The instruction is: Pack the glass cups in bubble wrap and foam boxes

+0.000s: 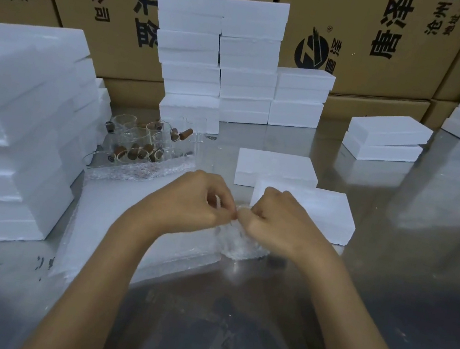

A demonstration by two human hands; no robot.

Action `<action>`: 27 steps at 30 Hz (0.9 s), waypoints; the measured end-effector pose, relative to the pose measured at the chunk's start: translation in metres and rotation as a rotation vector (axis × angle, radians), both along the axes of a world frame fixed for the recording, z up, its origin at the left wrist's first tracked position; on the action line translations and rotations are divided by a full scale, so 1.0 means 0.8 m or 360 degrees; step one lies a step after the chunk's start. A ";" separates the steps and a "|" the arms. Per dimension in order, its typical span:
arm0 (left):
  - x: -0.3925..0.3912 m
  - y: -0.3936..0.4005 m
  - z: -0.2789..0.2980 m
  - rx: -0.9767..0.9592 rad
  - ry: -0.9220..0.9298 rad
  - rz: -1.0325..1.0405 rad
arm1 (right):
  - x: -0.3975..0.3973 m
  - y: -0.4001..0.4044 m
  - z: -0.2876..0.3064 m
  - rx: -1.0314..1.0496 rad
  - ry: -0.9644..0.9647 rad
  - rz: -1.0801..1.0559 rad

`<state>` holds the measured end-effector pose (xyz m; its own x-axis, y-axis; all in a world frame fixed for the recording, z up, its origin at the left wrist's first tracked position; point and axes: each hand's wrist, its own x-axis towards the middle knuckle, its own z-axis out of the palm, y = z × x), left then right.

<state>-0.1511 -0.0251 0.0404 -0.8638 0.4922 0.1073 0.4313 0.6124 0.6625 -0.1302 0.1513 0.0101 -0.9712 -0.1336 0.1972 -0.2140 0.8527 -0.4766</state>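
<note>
Both hands worked at the centre of the steel table (385, 291): the left hand (193, 201) and the right hand (272, 221) had their fingers curled and pinching the top of a bubble-wrap bundle (237, 244), fingertips nearly touching; whether a cup sat inside the bundle could not be confirmed. The unwrapped glass cups (140, 141) stood in a cluster to the left rear, and two foam boxes (302, 207) lay just beyond the right hand. The likely fault was the wrap springing open if either pinch slackened, letting the glass slide onto bare steel; an elbow swing could also topple the foam stack (12, 122).
</note>
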 end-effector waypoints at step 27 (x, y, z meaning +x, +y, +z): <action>-0.002 0.047 -0.029 0.0580 0.0342 0.0441 | -0.038 0.127 -0.047 -0.0714 -0.0027 -0.0591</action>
<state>-0.1525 0.0123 0.0170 -0.8964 0.1449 0.4189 0.4351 0.4687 0.7688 -0.1610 0.2527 -0.0278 -0.9405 0.3097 0.1401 0.0714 0.5828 -0.8094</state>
